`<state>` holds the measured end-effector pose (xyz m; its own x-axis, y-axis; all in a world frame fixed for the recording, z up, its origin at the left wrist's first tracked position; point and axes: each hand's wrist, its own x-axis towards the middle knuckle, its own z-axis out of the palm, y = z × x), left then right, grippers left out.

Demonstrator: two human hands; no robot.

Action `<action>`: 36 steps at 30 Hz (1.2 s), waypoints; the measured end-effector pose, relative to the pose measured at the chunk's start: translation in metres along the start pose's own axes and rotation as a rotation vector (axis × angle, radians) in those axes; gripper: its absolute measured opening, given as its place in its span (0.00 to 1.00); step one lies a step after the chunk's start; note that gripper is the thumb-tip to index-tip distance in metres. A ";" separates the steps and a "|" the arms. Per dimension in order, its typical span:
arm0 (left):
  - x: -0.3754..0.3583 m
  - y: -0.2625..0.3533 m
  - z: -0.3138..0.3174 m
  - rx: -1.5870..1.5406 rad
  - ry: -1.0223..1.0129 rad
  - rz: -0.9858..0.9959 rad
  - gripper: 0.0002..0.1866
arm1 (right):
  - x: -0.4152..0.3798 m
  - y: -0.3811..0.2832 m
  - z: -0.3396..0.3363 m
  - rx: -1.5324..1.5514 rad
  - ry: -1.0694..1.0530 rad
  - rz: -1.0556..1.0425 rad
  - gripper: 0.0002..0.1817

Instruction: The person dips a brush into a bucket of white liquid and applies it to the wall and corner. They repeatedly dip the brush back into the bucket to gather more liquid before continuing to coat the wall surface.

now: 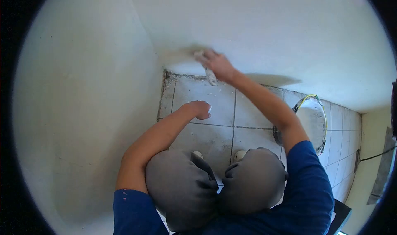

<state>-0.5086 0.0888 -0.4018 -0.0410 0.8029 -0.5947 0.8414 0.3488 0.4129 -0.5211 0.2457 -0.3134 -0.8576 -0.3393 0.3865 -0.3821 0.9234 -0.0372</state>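
My right hand [222, 66] is stretched out to the low part of the wall [264, 40] near the corner. It is wrapped around what looks like a putty knife [211, 78], whose white-crusted handle points down; motion blurs the blade end against the wall. Bent at the wrist above the floor tiles, my left hand [201, 110] is closed. A bit of white shows at its fingers, but what it holds, if anything, is hidden.
A bucket [312, 121] with pale contents and a yellow rim stands on the right. Crumbs and dirt line the corner [166, 74] where the walls meet the tiled floor [206, 140]. My bent knees [254, 181] fill the lower middle. A dark cable [376, 155] hangs at far right.
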 end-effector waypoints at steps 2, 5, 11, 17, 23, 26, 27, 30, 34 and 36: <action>-0.006 -0.003 -0.003 -0.025 -0.013 -0.040 0.21 | 0.026 -0.010 -0.068 0.053 0.246 -0.026 0.24; -0.001 -0.008 -0.001 -0.023 -0.019 -0.082 0.22 | 0.039 -0.034 -0.131 0.069 0.353 0.050 0.25; 0.018 -0.004 0.011 0.012 -0.013 0.025 0.21 | -0.007 -0.049 0.045 0.116 -0.270 -0.048 0.22; -0.005 0.013 0.005 -0.004 -0.064 -0.054 0.20 | 0.018 -0.024 0.076 0.097 -0.205 -0.080 0.23; 0.001 0.010 0.012 -0.027 -0.065 -0.010 0.20 | 0.099 -0.047 -0.058 0.150 0.248 -0.077 0.26; -0.002 0.015 0.007 -0.043 -0.058 -0.011 0.20 | 0.094 -0.066 -0.063 0.176 0.265 -0.060 0.27; -0.002 0.016 0.007 -0.044 -0.051 0.002 0.20 | 0.083 -0.068 -0.028 0.137 0.223 -0.071 0.26; 0.000 0.018 0.013 -0.034 -0.034 0.023 0.20 | 0.051 -0.074 0.061 0.120 -0.183 -0.026 0.25; -0.004 0.025 0.015 -0.040 -0.023 0.071 0.21 | 0.046 -0.072 0.111 0.082 -0.170 -0.118 0.21; -0.005 0.025 0.015 -0.046 -0.021 0.073 0.21 | 0.062 -0.063 0.102 0.041 -0.114 -0.131 0.22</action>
<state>-0.4795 0.0861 -0.3986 0.0309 0.8170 -0.5758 0.8162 0.3119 0.4864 -0.5853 0.1485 -0.3809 -0.8321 -0.4767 0.2834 -0.5049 0.8626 -0.0317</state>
